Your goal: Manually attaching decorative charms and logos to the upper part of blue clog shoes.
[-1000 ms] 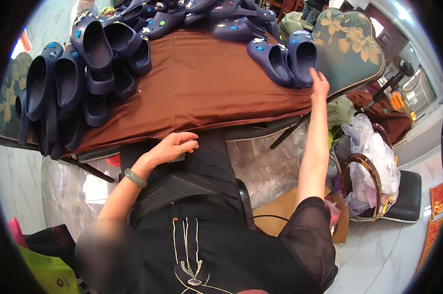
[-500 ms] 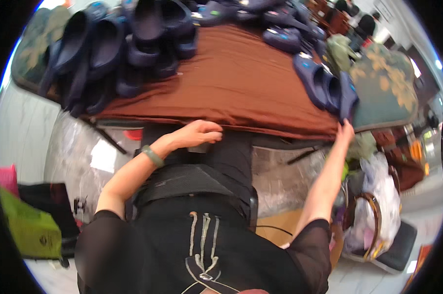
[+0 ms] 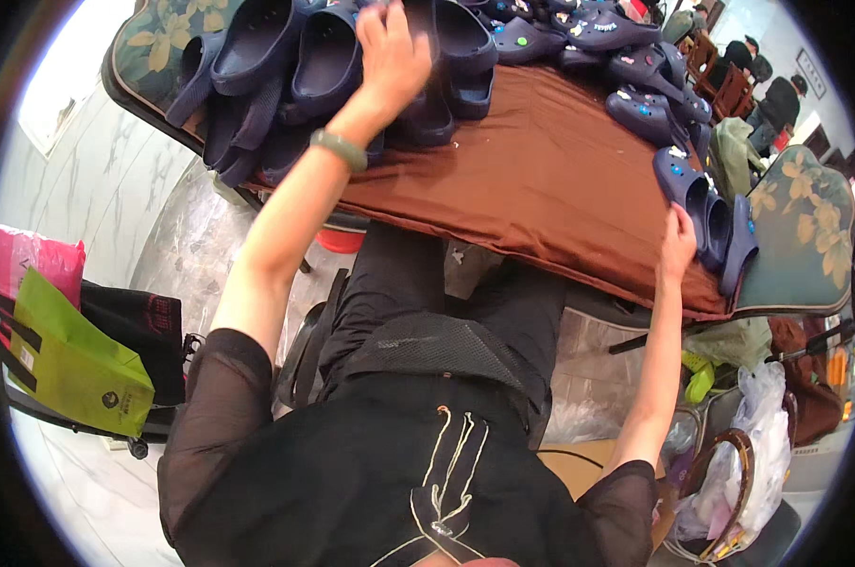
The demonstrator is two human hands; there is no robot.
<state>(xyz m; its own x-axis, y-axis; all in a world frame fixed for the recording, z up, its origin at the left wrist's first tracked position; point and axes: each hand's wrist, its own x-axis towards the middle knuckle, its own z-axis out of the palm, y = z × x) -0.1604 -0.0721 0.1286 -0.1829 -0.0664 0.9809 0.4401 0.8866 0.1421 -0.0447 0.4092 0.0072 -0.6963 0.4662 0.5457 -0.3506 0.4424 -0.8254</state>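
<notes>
My left hand [image 3: 394,61] reaches over a pile of dark navy clogs [image 3: 328,61] at the far left of the table. Its fingers are stretched out and apart, slightly smeared, and no clog is lifted in them. At the right side my right hand [image 3: 675,246] has its fingers together at the edge of a navy clog [image 3: 683,189] trimmed with small blue and white charms. Two more clogs [image 3: 739,241] lean beside that one. Across the far edge are several other navy clogs [image 3: 621,33] with coloured charms.
A brown cloth [image 3: 513,170] covers the table's middle, with flowered green padded ends [image 3: 796,231] showing. Left of me stand a lime-green bag [image 3: 83,354] and a pink package [image 3: 40,265]. Clear plastic bags [image 3: 763,425] lie at the lower right; people sit far right.
My left hand has moved up from the table's near edge to the clog pile. My right hand has shifted from the end clog to the decorated one. The view has turned.
</notes>
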